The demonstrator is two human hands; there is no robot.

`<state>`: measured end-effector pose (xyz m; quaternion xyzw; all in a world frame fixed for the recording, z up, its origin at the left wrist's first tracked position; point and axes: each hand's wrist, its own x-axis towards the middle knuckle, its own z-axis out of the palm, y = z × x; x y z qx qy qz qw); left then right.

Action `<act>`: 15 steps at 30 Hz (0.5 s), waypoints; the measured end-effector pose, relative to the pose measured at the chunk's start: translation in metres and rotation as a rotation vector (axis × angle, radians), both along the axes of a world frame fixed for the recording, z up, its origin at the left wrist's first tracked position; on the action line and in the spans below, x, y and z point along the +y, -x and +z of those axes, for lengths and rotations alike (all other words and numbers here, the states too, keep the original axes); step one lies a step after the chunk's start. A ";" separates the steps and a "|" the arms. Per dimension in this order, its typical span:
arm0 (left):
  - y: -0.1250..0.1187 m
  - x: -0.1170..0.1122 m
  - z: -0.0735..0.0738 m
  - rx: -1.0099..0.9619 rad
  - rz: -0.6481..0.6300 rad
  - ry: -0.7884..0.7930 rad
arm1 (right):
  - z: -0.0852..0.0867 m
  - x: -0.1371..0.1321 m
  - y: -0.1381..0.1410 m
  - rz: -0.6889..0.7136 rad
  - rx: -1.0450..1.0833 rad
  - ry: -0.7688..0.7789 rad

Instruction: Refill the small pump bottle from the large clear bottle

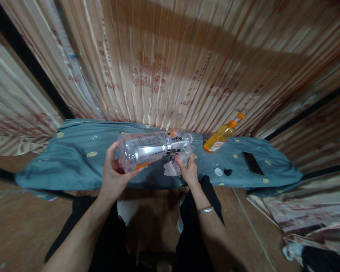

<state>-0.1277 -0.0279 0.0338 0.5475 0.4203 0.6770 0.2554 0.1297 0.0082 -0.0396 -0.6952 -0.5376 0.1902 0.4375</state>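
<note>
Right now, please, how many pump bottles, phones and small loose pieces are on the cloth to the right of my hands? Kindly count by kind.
Pump bottle: 1
Phone: 1
Small pieces: 2 (white disc, black piece)
Total: 4

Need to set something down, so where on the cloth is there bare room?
Widest patch: between the left end of the cloth and the left grip. Smaller: the gap between pump bottle and phone. Crowded: the middle, around the clear bottle, and near the white disc and black item.
</note>
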 end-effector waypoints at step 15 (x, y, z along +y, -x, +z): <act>0.000 0.000 -0.003 -0.015 -0.002 0.002 | -0.002 0.000 -0.002 0.008 -0.003 -0.004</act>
